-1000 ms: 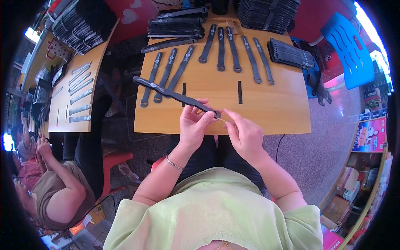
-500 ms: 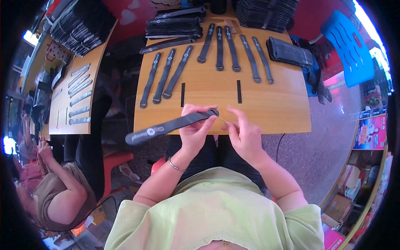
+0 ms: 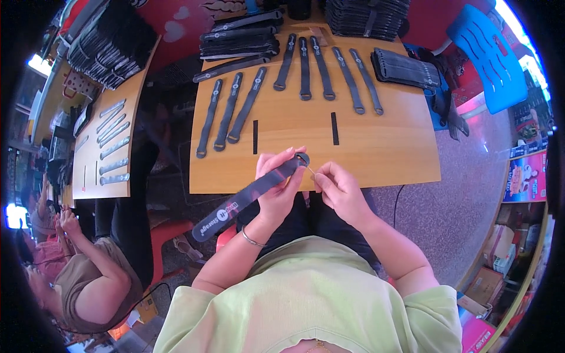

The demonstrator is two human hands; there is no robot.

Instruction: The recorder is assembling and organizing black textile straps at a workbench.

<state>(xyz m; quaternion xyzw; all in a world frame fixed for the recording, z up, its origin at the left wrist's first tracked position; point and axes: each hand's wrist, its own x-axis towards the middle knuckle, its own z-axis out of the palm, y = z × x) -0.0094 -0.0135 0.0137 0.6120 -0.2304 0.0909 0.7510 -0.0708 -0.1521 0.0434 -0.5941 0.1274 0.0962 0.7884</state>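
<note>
Your left hand (image 3: 276,188) grips a black strap (image 3: 247,197) at the near edge of the bench (image 3: 376,147), its long end slanting down to your left. Your right hand (image 3: 338,188) pinches at the strap's ring end with closed fingertips. More straps (image 3: 229,112) lie in rows farther back on the bench.

Eight loose straps (image 3: 304,67) on the table (image 3: 376,153); one strap in hand (image 3: 250,194); two black marks (image 3: 334,128).
</note>
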